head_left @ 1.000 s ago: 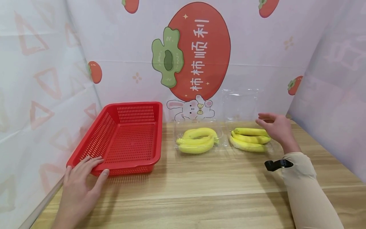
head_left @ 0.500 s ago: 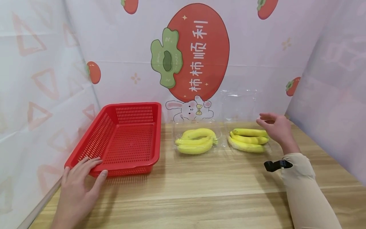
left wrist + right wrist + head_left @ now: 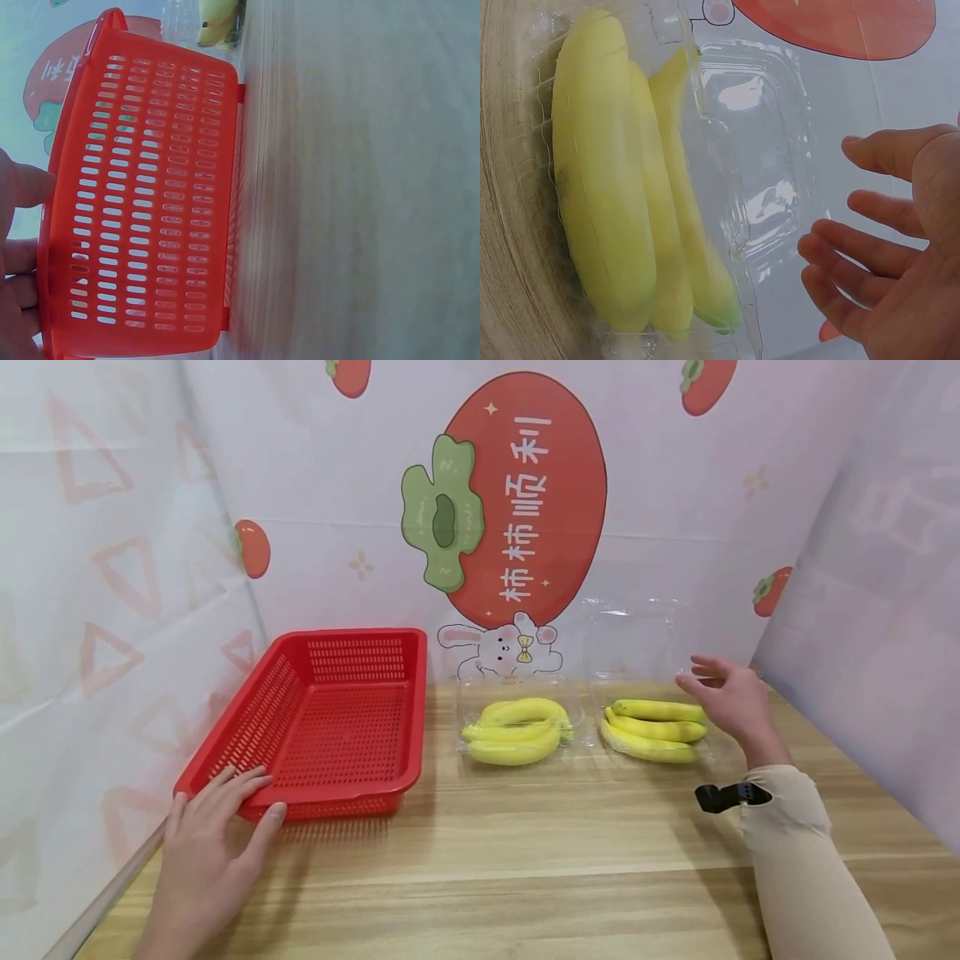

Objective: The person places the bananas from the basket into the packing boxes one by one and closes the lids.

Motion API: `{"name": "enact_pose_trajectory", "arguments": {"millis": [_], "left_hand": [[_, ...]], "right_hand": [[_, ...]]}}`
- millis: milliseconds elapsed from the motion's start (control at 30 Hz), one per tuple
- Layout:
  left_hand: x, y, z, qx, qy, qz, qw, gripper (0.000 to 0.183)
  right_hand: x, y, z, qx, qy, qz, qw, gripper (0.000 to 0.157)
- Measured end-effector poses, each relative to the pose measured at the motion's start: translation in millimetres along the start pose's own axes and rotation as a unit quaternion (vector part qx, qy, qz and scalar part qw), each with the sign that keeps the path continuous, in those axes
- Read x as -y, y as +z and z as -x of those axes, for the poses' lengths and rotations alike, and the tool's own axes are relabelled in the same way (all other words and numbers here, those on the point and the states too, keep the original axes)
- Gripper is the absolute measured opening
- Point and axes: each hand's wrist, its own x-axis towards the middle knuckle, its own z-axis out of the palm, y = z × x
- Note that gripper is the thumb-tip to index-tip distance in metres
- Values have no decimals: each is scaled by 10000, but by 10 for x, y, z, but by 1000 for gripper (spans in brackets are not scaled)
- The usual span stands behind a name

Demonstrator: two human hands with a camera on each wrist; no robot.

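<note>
A red perforated plastic basket (image 3: 345, 792) stands on the left, and nothing lies inside it. My left hand (image 3: 213, 843) rests with spread, relaxed fingers at its near left rim; the left wrist view shows fingertips right at that rim. To the right, a clear plastic box (image 3: 742, 247) with its lid raised holds three bananas (image 3: 652, 729). My right hand (image 3: 731, 697) hovers beside and slightly above this box, fingers loosely bent and holding nothing. In the right wrist view a gap shows between the fingers and the bananas (image 3: 604, 180).
Between basket and open box stands a second clear plastic box (image 3: 465, 689) with several bananas (image 3: 517, 731) inside. A wooden table (image 3: 480, 877) lies beneath everything. Printed fabric walls (image 3: 675, 485) enclose the back and both sides.
The view shifts slightly. My right hand has drawn a little to the right of the bananas, its fingers a bit more spread. The left hand, basket and boxes stay put.
</note>
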Motion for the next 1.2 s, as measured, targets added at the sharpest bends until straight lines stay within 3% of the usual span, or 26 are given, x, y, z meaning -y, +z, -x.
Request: {"name": "enact_pose_trajectory", "arguments": {"millis": [200, 300, 433, 633, 800, 967, 1200], "left_hand": [[-30, -24, -15, -109, 59, 155, 9998, 58], [-156, -81, -63, -263, 257, 292, 9989, 62], [-497, -168, -191, -265, 757, 649, 9947, 61], [-1200, -134, -531, 388, 1296, 874, 9869, 56], [-1799, 81, -888, 1090, 1369, 1016, 9793, 58], [-2308, 423, -1234, 1810, 1165, 1400, 9665, 61], [-2693, 1031, -1675, 2415, 599, 1803, 9516, 62]], "right_hand": [[58, 4, 2, 35, 122, -214, 9997, 79], [90, -10, 5, 7, 197, -389, 9990, 82], [93, -60, -14, 11, 165, -319, 9994, 82], [111, -300, -134, 156, 128, -187, 9996, 86], [216, -599, -269, 298, 282, -204, 9989, 94], [321, -812, -409, 582, 459, -360, 9966, 101], [326, -778, -634, 1217, 760, -282, 9893, 112]]}}
